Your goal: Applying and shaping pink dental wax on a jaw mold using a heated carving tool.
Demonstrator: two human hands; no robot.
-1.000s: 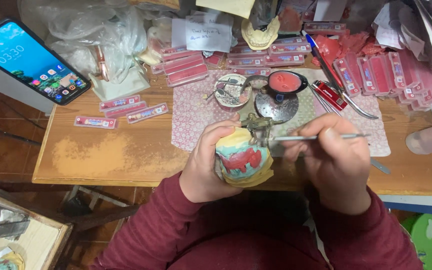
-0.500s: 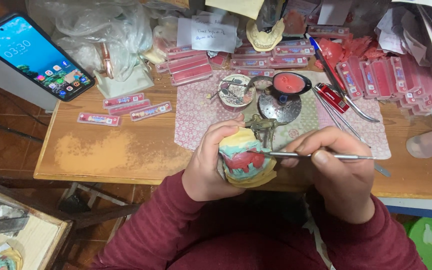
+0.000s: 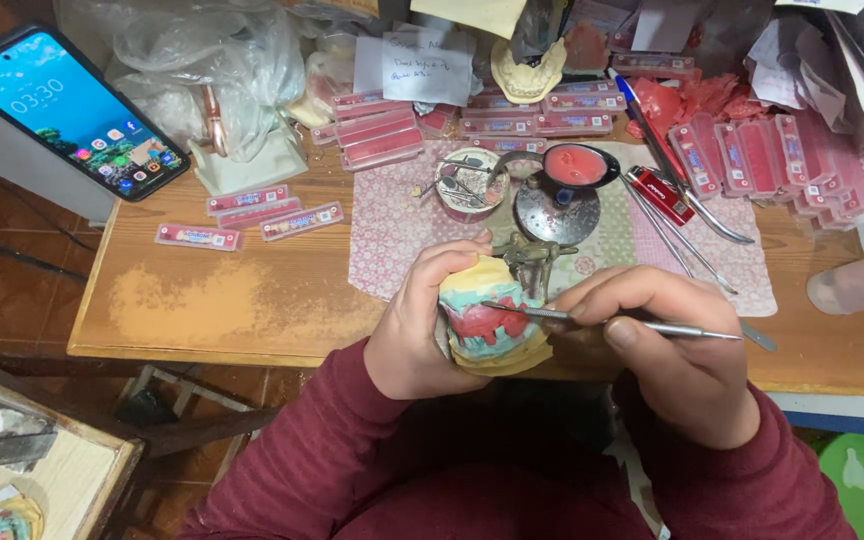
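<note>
My left hand (image 3: 420, 322) grips a yellow dental cast (image 3: 490, 322) with teal and red wax on it, mounted on a small metal articulator (image 3: 532, 256). I hold it just above the near edge of the wooden table (image 3: 232, 305). My right hand (image 3: 674, 352) holds a thin metal carving tool (image 3: 612, 322) like a pen, lying nearly level. Its tip touches the red wax at the front of the cast.
A floral cloth (image 3: 392, 225) carries a round tin (image 3: 470, 185), a small burner with a bowl of red wax (image 3: 574, 167), a red lighter (image 3: 660, 194) and long metal instruments (image 3: 687, 235). Strips of pink tooth cards (image 3: 252, 215), plastic bags (image 3: 202, 60) and a lit phone (image 3: 64, 110) lie behind.
The tool has swung from pointing up-right to lying level, and its tip has moved onto the red wax. The cast has turned slightly in my left hand.
</note>
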